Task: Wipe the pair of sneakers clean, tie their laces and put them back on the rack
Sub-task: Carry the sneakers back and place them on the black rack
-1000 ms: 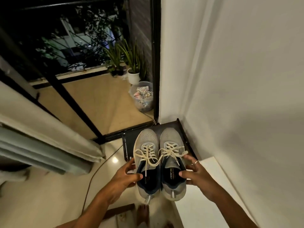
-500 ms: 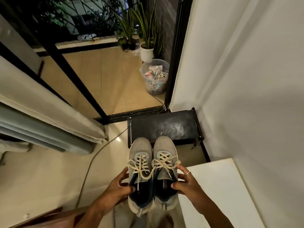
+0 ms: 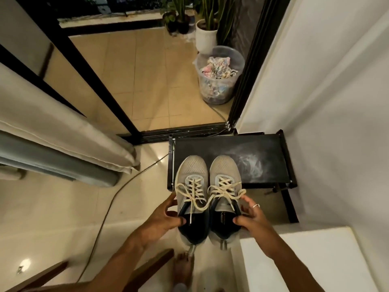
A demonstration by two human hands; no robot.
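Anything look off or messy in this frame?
Yes. A whitish dusty smear swirls across the top of the black rack, right of the held sneakers. It looks unwiped. The laces hang in loose loops.

Indoor light warm, moderate, from overhead. Two small glare spots on glossy floor (image 3: 63,207): one near left, one far, just left of rack (image 3: 210,148). Rack top dark, pale dusty sheen catching light. White wall (image 3: 326,91) at right brightest, soft shadow bands across it. Balcony tiles (image 3: 143,76) far, yellower; beyond them nearly black. Sneakers (image 3: 193,169) at centre sharp. Curtain (image 3: 52,127) at left and near forearms smeared. Door frame (image 3: 88,66) bows from wide lens.
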